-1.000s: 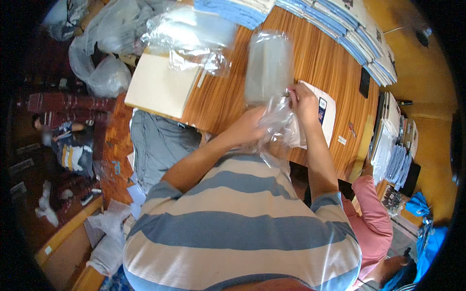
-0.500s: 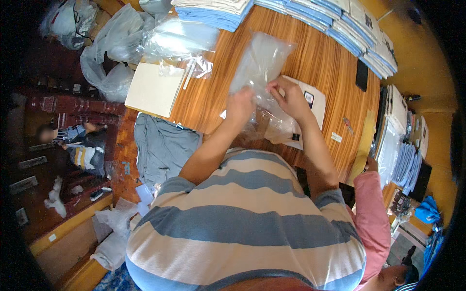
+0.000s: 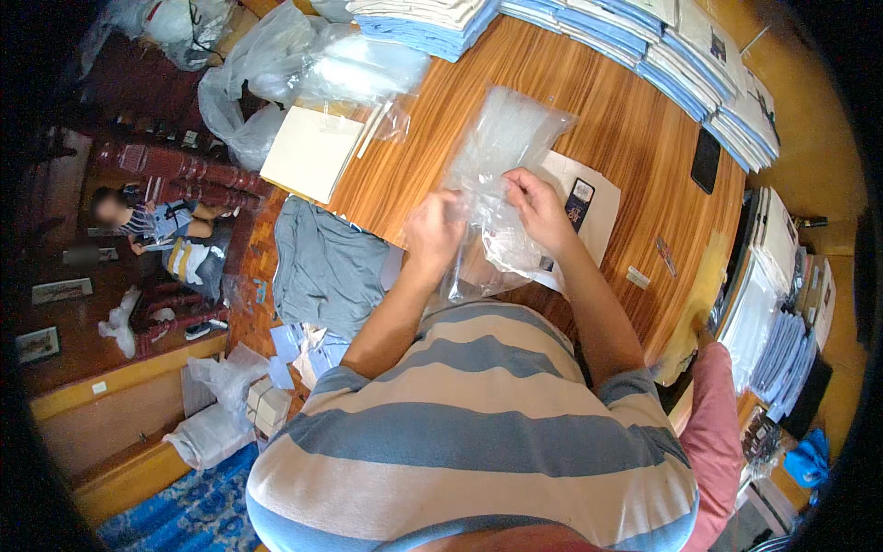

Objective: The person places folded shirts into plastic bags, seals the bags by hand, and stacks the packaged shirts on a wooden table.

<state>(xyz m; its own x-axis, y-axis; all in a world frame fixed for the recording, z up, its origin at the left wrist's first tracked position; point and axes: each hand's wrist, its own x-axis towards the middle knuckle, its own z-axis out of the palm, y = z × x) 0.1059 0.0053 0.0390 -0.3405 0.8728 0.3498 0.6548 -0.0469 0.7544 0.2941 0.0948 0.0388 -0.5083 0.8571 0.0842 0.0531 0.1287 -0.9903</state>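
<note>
A clear plastic bag (image 3: 510,129) lies lengthwise on the wooden table in front of me, its near part raised between my hands. My left hand (image 3: 434,228) pinches the left side of its near end with bent fingers. Thumb and fingers of my right hand (image 3: 541,210) are closed on the bag's film at the right. Under and beside my right forearm rests a flat off-white folded garment (image 3: 596,230) with a dark label (image 3: 579,201). Part of that garment is hidden by my arm and the crumpled film.
Folded white and blue garments (image 3: 423,26) are stacked along the far edge. Cream card sheets (image 3: 311,152) and more plastic bags (image 3: 363,66) sit at left. A black phone (image 3: 705,160) and small snips (image 3: 665,256) lie at right. Close on my right is another person's pink sleeve (image 3: 716,396).
My hands have spread a little further apart, the left one moving left and toward me, with the film stretched between them. The whole view has shifted slightly.
</note>
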